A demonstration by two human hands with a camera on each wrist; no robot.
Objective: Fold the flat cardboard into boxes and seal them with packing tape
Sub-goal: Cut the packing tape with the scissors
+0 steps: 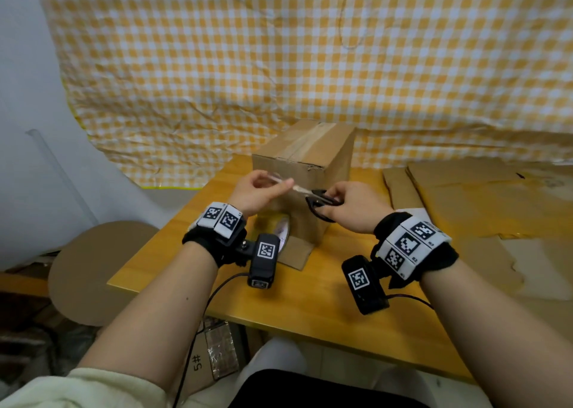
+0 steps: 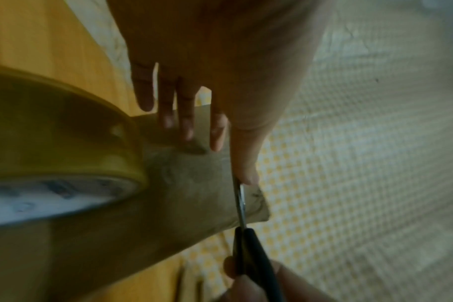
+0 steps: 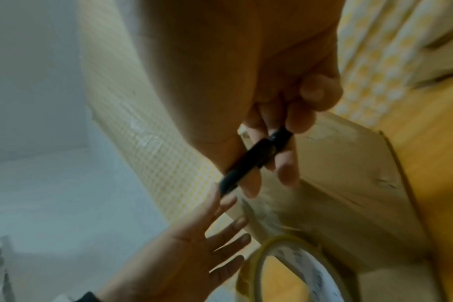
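A brown cardboard box [image 1: 310, 159] stands on the wooden table [image 1: 335, 299], with tape along its top seam. A roll of clear packing tape [image 1: 280, 232] sits against its near face, and appears large in the left wrist view [image 2: 65, 143] and low in the right wrist view [image 3: 285, 265]. My left hand [image 1: 257, 190] pinches a stretched strip of tape [image 1: 286, 183] in front of the box. My right hand [image 1: 350, 209] grips black-handled scissors [image 1: 322, 202], whose blades [image 2: 242, 204] lie beside my left thumb. The handles [image 3: 253, 159] sit in my curled right fingers.
Flat cardboard sheets [image 1: 480, 196] lie on the right of the table. A yellow-checked cloth [image 1: 310, 66] hangs behind the box. A round cardboard disc [image 1: 102, 268] stands left of the table, and a small box marked 5# [image 1: 204, 367] sits below its front edge.
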